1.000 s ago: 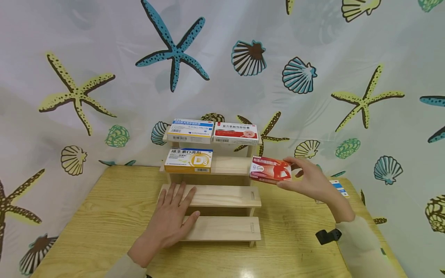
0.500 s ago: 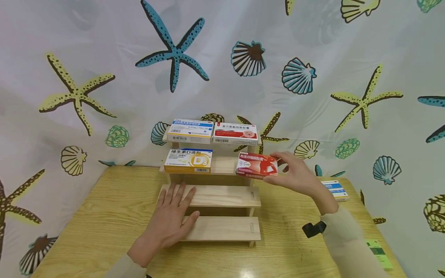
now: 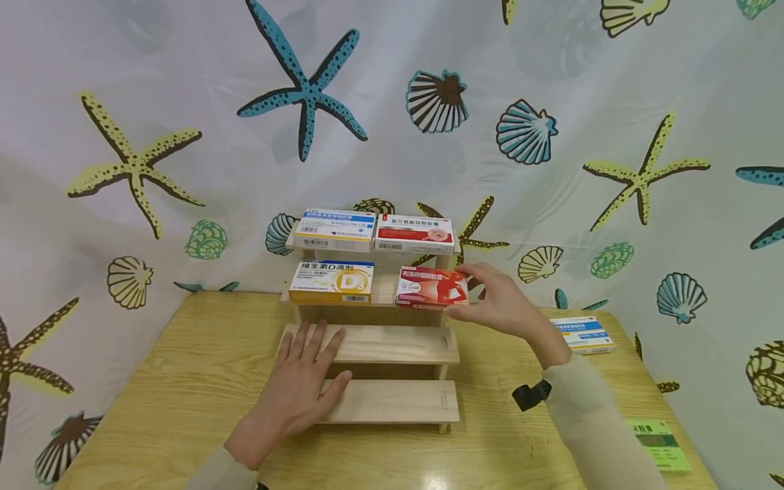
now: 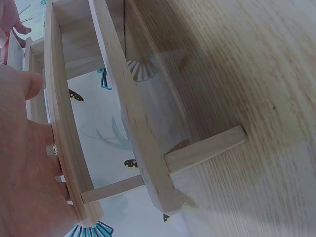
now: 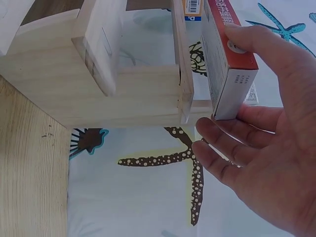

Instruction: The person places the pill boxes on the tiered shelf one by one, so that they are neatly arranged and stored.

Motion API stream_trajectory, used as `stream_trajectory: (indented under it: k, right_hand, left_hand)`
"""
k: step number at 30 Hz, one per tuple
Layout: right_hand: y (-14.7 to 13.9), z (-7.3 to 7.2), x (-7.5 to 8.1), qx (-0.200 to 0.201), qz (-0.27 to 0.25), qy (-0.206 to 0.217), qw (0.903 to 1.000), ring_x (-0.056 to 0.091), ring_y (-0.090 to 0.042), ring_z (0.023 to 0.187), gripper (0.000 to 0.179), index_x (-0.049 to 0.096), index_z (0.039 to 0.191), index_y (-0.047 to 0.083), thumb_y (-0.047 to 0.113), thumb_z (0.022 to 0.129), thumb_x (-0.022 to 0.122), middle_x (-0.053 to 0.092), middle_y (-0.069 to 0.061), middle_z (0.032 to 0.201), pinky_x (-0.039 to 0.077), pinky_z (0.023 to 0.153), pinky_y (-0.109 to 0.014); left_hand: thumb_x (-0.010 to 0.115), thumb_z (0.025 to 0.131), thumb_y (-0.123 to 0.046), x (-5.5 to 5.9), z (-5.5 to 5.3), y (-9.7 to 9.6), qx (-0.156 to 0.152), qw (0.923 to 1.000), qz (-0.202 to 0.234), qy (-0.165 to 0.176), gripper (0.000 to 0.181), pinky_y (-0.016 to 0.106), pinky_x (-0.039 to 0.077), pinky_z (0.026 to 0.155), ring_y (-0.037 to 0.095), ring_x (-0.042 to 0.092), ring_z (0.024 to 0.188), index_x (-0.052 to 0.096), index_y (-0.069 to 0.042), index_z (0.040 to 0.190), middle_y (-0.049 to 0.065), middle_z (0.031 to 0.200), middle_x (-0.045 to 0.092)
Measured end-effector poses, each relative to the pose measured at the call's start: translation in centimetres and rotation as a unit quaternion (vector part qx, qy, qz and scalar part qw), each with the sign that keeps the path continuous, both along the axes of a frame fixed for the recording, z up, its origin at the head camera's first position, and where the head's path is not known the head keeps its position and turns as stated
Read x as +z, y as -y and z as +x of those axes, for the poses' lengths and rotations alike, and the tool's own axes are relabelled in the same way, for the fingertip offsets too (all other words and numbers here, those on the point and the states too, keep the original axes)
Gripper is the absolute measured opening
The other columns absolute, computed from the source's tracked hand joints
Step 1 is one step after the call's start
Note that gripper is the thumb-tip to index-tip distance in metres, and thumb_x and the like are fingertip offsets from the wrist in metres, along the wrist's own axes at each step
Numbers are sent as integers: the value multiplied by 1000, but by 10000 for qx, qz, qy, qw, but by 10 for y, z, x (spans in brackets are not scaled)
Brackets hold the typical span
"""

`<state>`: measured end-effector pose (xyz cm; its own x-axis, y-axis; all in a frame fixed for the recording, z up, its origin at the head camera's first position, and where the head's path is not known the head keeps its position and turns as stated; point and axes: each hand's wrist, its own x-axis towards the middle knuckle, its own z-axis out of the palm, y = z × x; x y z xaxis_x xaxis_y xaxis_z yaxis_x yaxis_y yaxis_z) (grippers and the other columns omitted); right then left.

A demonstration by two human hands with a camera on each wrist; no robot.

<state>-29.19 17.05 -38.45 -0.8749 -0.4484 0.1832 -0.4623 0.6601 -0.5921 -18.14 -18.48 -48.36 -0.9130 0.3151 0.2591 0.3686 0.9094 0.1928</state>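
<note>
My right hand (image 3: 505,299) pinches a red medicine box (image 3: 431,287) by its right end, thumb on one side and fingers on the other. The box is at the right part of the second-highest tier of a stepped wooden rack (image 3: 392,401). In the right wrist view a gap shows between the red box (image 5: 229,54) and the tier's edge. A yellow-and-white vitamin D box (image 3: 331,282) sits at the left of that tier. My left hand (image 3: 294,381) lies spread, palm down, over the left side of the two lower tiers; the left wrist view shows it against the rack (image 4: 133,128).
On the top tier a blue-and-white box (image 3: 335,229) and a red-and-white box (image 3: 414,233) stand side by side. Another blue-and-white box (image 3: 584,333) and a green box (image 3: 661,446) lie on the table's right side. A patterned curtain (image 3: 392,170) hangs behind the rack.
My right hand has carried the red box leftward, from beside the rack to over the second-highest tier. The boxes on the table's right have come into view. My left hand stays put.
</note>
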Motion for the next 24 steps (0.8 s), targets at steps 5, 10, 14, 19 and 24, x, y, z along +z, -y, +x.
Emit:
stream_trajectory:
  k: [5,10,14,19,24]
  right_hand:
    - [8,-4,-1,144,-20,-12,9999,63,-31,116,78,56,149,5,40,85,86,65,-10,127,54,87,-36]
    - [17,-5,2,253,19,-24,9997,63,-29,108,76,59,146,6,41,84,86,65,-9,121,55,80,-32]
    - [23,-7,3,267,92,-70,9996,61,-23,101,73,60,143,6,40,84,87,66,-8,116,53,77,-31]
    - [28,-9,3,207,218,-63,9995,61,-23,101,77,58,145,4,41,84,86,65,-9,117,52,78,-31]
    - [31,-12,3,146,294,-38,9995,60,-23,100,81,55,148,0,42,85,85,65,-11,118,50,77,-30]
  left_hand:
    - [49,107,-49,2,0,0,-2,10000,-23,23,70,70,19,127,53,24,158,39,-9,164,26,170,30]
    - [50,107,-49,2,0,0,1,10000,-17,-9,70,70,20,127,53,25,157,40,-9,163,27,170,31]
    - [50,107,-49,2,0,0,-6,10000,-23,-18,70,70,19,127,54,25,157,40,-9,163,27,169,31]
    - [49,107,-49,1,0,0,6,10000,-19,7,70,70,19,127,53,25,158,40,-9,163,27,169,33]
    - [49,107,-49,0,-1,1,16,10000,-13,10,70,69,19,127,52,25,158,39,-10,164,26,169,32]
